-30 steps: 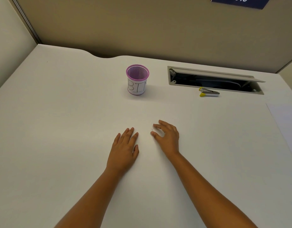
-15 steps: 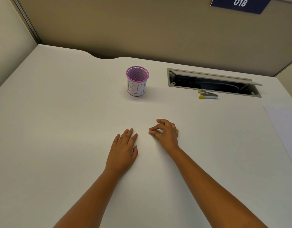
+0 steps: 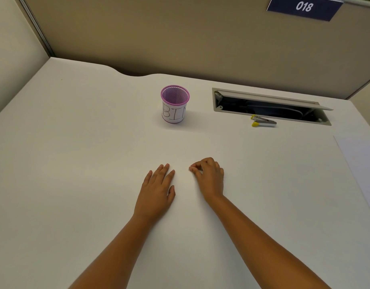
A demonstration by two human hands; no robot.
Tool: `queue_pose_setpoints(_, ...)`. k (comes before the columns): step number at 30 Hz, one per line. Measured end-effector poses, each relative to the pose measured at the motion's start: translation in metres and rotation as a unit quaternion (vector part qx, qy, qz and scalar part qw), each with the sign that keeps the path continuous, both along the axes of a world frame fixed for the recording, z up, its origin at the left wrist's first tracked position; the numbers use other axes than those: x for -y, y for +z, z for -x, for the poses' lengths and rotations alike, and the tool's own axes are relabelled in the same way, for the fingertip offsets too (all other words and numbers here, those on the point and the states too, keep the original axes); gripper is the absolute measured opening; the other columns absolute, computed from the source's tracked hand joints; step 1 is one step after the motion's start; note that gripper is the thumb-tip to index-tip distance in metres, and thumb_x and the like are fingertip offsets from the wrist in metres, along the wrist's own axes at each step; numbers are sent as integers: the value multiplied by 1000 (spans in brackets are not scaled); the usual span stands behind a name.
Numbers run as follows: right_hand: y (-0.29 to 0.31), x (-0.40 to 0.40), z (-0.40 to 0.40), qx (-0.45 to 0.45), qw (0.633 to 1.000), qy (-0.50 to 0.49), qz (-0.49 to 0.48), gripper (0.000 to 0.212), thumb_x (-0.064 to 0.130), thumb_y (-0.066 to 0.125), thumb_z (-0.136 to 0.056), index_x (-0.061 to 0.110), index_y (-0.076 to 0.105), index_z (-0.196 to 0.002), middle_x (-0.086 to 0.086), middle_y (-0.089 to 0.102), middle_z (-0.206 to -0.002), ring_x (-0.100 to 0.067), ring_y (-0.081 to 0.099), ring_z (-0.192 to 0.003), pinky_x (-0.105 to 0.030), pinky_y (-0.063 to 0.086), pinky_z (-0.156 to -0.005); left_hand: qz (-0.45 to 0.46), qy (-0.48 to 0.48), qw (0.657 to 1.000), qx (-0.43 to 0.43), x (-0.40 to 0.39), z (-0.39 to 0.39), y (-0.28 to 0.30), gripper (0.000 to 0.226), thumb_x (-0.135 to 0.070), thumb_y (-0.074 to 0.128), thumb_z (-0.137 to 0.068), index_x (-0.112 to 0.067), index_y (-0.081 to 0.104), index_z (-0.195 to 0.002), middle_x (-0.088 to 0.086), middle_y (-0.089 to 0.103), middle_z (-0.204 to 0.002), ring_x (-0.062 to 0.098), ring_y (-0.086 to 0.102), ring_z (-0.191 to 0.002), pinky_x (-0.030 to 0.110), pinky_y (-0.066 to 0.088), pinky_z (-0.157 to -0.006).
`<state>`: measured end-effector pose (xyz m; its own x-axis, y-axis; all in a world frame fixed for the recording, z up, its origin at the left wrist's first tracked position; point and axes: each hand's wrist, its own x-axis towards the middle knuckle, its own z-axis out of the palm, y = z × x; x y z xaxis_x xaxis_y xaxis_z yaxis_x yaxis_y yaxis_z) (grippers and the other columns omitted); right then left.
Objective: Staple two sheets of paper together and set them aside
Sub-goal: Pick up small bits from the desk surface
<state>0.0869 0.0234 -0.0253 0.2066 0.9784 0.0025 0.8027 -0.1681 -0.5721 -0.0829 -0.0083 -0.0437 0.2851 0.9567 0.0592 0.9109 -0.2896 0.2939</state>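
Note:
My left hand [image 3: 157,190] lies flat, palm down, on the white desk [image 3: 75,163] with nothing in it. Just to its right, my right hand [image 3: 209,176] rests on the desk with its fingers curled and thumb and fingertips pinched together; I see nothing between them. A white sheet of paper [image 3: 361,170] lies at the desk's right edge, far from both hands and partly out of view. A small metal tool with yellow tips [image 3: 263,121], possibly the stapler, sits at the back right.
A purple mesh cup [image 3: 175,104] labelled BIN stands at the back centre. An open cable hatch [image 3: 269,106] is sunk into the desk behind the yellow-tipped tool. Beige partition walls close the back and left; a blue sign reads 018.
My right hand's fingers have curled from spread into a pinch and shifted slightly. The left hand has stayed flat in place. The view has tilted up a little.

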Motion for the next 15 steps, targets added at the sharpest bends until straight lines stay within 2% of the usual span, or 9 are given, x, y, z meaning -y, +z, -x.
queue_pose_setpoints(2,0,2,3,15,1000,9,-14,15,29,57,-88,19,68,-89,4,61,-101,-15,56,-93,-28,36,-85,-3,1,1000,-2,0,0,-1,50,-32,31,-88,-12,53,-128,7,50,-138,22,44,-129,32,16,-109)
queue_pose_setpoints(6,0,3,2,0,1000,10,-21,14,25,56,-89,16,67,-87,3,63,-98,-13,58,-86,-30,45,-85,-7,3,1000,-3,0,-1,-1,50,-32,30,-88,-12,54,-127,7,50,-137,22,44,-129,37,26,-110)
queue_pose_setpoints(9,7,-1,0,-122,990,-66,-7,14,23,58,-89,14,68,-92,2,65,-98,-9,57,-83,-21,45,-78,-7,1,1000,-2,0,0,-1,50,-32,31,-87,-12,54,-127,7,51,-137,23,45,-128,34,19,-110)
queue_pose_setpoints(11,14,-8,-2,-215,969,-122,14,18,25,59,-89,11,67,-96,0,66,-93,-10,57,-80,-18,42,-71,-4,0,1000,-1,-1,0,-1,50,-31,31,-87,-11,54,-127,8,51,-137,23,45,-128,34,17,-108)
queue_pose_setpoints(13,22,-15,-5,-289,944,-158,32,17,23,59,-89,10,68,-96,0,63,-86,-8,55,-68,-12,42,-60,-4,1,1000,4,-1,-1,-1,50,-31,31,-87,-11,55,-126,8,52,-136,24,46,-128,34,18,-107)
queue_pose_setpoints(15,27,-24,-8,-353,916,-184,50,13,20,59,-89,12,67,-94,2,63,-88,-4,52,-62,-12,41,-53,-5,1,1000,9,0,0,-1,49,-31,32,-87,-11,55,-125,8,52,-135,24,46,-127,34,19,-107)
